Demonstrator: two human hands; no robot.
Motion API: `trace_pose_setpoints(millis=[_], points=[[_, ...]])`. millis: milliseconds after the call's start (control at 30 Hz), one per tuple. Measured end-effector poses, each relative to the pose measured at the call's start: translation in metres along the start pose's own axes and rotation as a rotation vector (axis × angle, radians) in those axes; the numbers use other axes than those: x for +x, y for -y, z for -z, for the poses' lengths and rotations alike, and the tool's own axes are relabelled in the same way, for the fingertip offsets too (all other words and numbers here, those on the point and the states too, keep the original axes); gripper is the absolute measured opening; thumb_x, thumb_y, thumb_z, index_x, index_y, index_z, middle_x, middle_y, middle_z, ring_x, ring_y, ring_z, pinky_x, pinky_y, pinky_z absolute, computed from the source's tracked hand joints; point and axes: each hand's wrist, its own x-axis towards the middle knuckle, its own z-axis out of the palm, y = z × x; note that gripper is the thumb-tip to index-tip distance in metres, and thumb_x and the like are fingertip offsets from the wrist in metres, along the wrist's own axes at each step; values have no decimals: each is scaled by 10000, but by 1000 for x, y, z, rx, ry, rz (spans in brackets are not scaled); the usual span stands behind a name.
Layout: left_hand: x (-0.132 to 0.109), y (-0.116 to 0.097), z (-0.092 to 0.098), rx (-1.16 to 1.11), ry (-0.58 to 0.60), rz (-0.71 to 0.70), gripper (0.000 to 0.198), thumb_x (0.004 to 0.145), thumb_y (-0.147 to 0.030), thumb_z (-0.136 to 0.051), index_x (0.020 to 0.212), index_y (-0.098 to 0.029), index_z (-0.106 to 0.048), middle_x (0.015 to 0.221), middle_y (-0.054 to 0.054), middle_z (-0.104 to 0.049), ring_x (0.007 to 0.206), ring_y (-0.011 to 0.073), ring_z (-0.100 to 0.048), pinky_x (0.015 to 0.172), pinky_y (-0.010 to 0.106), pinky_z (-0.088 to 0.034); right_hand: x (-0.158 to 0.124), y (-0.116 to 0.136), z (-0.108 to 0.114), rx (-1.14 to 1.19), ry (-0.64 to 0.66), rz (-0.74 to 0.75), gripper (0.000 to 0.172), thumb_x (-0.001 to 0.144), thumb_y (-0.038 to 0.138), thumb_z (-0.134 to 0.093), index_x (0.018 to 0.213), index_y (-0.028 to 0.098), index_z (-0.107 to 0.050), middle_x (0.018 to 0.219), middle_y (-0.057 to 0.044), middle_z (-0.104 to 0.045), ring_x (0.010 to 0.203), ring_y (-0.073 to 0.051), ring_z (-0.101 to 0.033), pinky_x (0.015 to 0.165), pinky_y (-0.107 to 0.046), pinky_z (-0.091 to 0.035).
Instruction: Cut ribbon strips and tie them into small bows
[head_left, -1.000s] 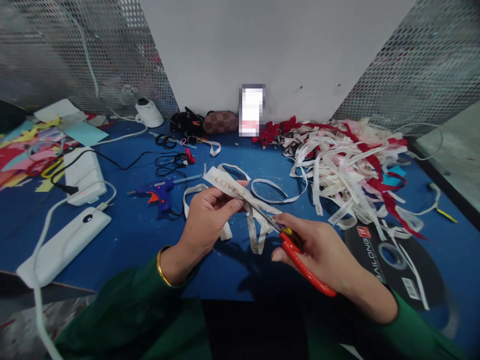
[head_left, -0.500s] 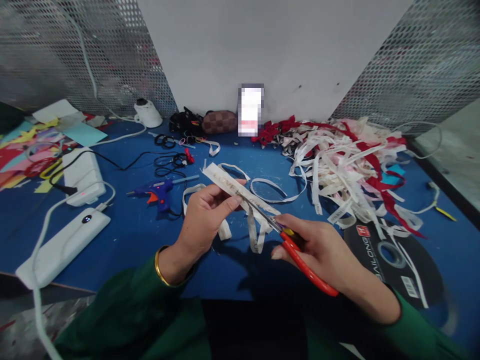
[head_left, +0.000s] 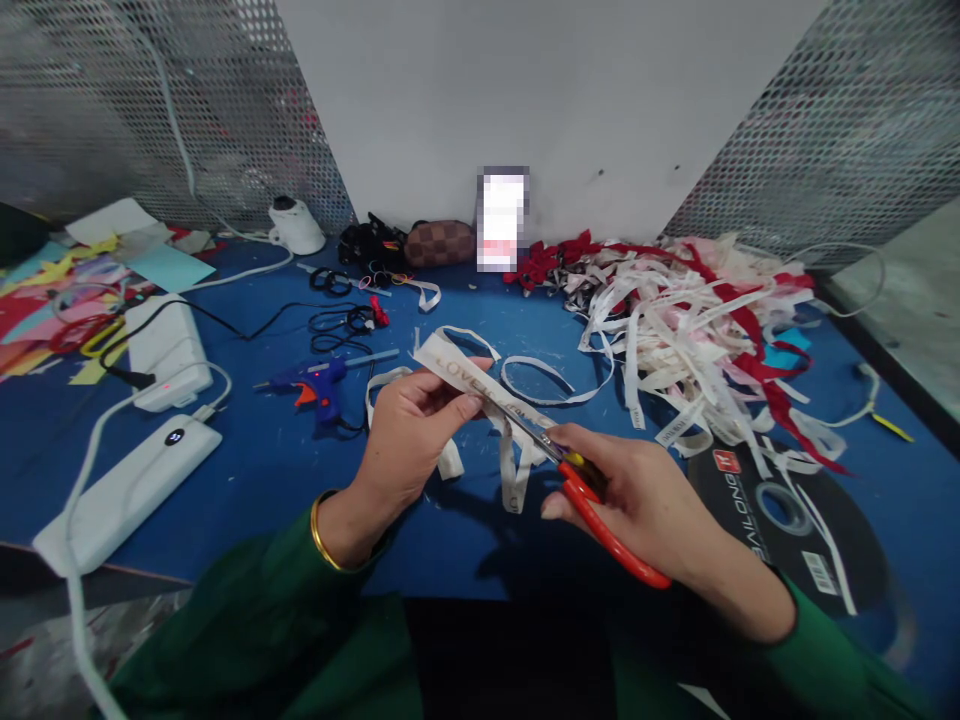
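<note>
My left hand (head_left: 411,430) pinches a white ribbon strip (head_left: 457,372) printed with gold letters and holds it up over the blue table (head_left: 255,470). My right hand (head_left: 637,500) grips red-handled scissors (head_left: 592,500). Their blades lie along the ribbon just right of my left thumb. More loops of the same white ribbon (head_left: 517,470) hang down below the blades onto the table.
A big heap of white, pink and red ribbon pieces (head_left: 697,330) lies at the right. A black ribbon spool (head_left: 787,510) sits by my right wrist. A blue glue gun (head_left: 315,385), black hair ties (head_left: 341,320), two white power banks (head_left: 161,350) with cables and coloured paper (head_left: 67,280) are at the left.
Almost nothing has moved. The ribbon strip and the scissors have shifted very slightly; both hands keep their grip.
</note>
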Motion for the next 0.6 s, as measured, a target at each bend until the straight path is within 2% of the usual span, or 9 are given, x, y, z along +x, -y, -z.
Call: trace_pose_setpoints(millis=[267,600], points=[[0,-1,-1,5,29,22,287,702,-222,-816,984,-180,-790,931,65,-780,781,190,-714,764,339,-614,-1,1,3,67,70,-44,493,845,625,-622,1075,189,-647,667,8,-628,558,-126,-520,511,-216,-343],[0,0,2,13,41,4,269,726,-230,-802,990,-182,-786,976,72,-774,812,196,-712,756,336,-609,-1,-1,2,92,74,-60,440,861,611,-608,1018,202,-652,679,9,-615,580,-125,-501,528,-218,-359]])
